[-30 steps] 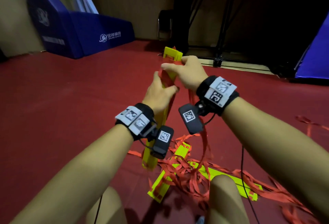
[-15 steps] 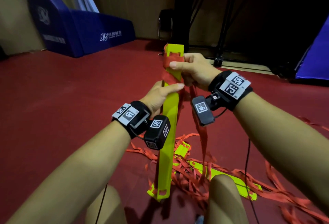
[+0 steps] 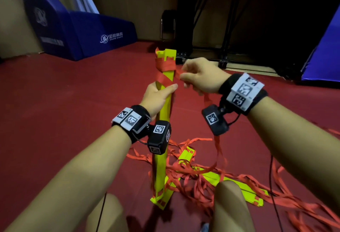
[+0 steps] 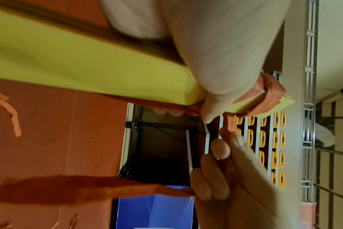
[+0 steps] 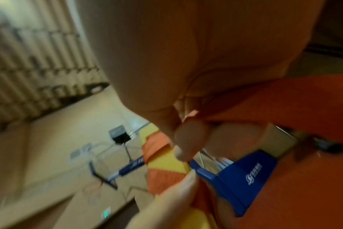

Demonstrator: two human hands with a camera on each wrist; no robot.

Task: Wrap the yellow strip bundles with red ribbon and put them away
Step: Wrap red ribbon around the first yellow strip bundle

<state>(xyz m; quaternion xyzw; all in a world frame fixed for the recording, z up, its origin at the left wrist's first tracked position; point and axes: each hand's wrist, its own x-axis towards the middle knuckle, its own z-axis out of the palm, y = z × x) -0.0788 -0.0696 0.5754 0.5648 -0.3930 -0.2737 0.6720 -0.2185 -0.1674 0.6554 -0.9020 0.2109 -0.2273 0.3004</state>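
A yellow strip bundle (image 3: 164, 117) stands upright on the red floor, its top end wound with red ribbon (image 3: 165, 66). My left hand (image 3: 158, 95) grips the bundle below the wraps, thumb pressed across its front. My right hand (image 3: 199, 79) is just right of the top and pinches the ribbon, which trails down past the wrist to the floor. In the left wrist view the bundle (image 4: 78, 71) fills the upper frame and the right hand's fingers (image 4: 219, 148) pinch the ribbon (image 4: 230, 124). The right wrist view is blurred; it shows the wrapped bundle (image 5: 166, 161).
More yellow strips (image 3: 230, 182) lie flat on the floor under a tangle of loose red ribbon (image 3: 193, 176). My knees (image 3: 230, 206) are at the bottom edge. Blue padded blocks (image 3: 82, 34) stand at back left, black stand legs (image 3: 222, 55) at back centre.
The bundle has been stood more upright and closer. My right hand has come off the bundle's top and moved right, drawing the ribbon out. A diagonal wrap now shows below the top wraps.
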